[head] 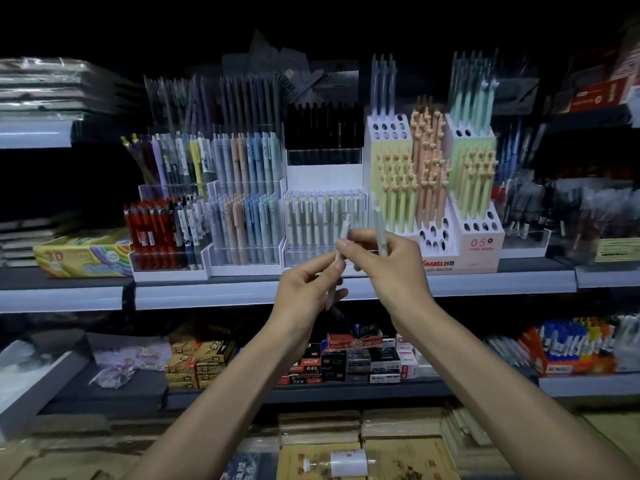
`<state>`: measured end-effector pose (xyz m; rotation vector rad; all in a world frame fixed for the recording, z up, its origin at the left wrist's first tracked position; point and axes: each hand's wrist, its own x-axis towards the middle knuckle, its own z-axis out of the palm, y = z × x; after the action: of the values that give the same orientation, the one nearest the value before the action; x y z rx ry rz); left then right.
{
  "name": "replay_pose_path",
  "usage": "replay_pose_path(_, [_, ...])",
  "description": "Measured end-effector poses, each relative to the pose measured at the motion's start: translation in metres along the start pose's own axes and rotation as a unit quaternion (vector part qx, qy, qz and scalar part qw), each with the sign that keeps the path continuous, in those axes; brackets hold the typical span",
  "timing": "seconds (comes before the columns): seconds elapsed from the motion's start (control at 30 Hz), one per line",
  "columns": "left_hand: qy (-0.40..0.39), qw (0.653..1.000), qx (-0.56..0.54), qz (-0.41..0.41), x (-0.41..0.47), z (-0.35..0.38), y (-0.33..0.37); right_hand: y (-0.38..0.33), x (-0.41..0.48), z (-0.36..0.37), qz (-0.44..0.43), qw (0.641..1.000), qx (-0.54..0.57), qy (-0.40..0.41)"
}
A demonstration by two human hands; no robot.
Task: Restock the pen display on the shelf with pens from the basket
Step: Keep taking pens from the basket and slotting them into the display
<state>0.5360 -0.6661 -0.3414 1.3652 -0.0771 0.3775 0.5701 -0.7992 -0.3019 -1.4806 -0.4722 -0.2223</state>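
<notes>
The left hand point(306, 289) pinches a pen point(344, 227), nearly upright, tip below the fingers. The right hand point(389, 268) grips a second pen point(379, 225), upright above its fingers.

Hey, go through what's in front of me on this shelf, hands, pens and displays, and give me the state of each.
Left hand: pinches the slanted pen.
Slanted pen: held, not yet in a display.
Right hand: grips the upright pen.
Upright pen: held, sticking up above the fingers.
Clear display: front tier stocked with pale pens.
Hole stand: partly filled, several holes empty.
</notes>
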Motion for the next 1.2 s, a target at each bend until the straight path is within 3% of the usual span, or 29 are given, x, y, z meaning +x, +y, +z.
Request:
replay_pose_path(0.2, [0.032,0.996,0.08,0.022,0.027,0.005,0.005,0.0,0.032,-0.009,-0.035,0.997,-0.072,0.012])
replay_pose_path(0.33, [0.069,0.967,0.222,0.107,0.059,0.006,0.017,-0.004,0.063,-0.01,-0.046,0.994,-0.094,0.037])
replay_pose_path(0.5, [0.11,0.937,0.297,0.149,0.107,0.016,0.027,-0.007,0.102,-0.002,-0.072,0.989,-0.119,0.054])
replay_pose_path(1.2, [0.238,0.842,0.467,0.129,0.155,0.027,-0.004,0.045,0.163,0.016,-0.044,0.98,-0.171,0.091])
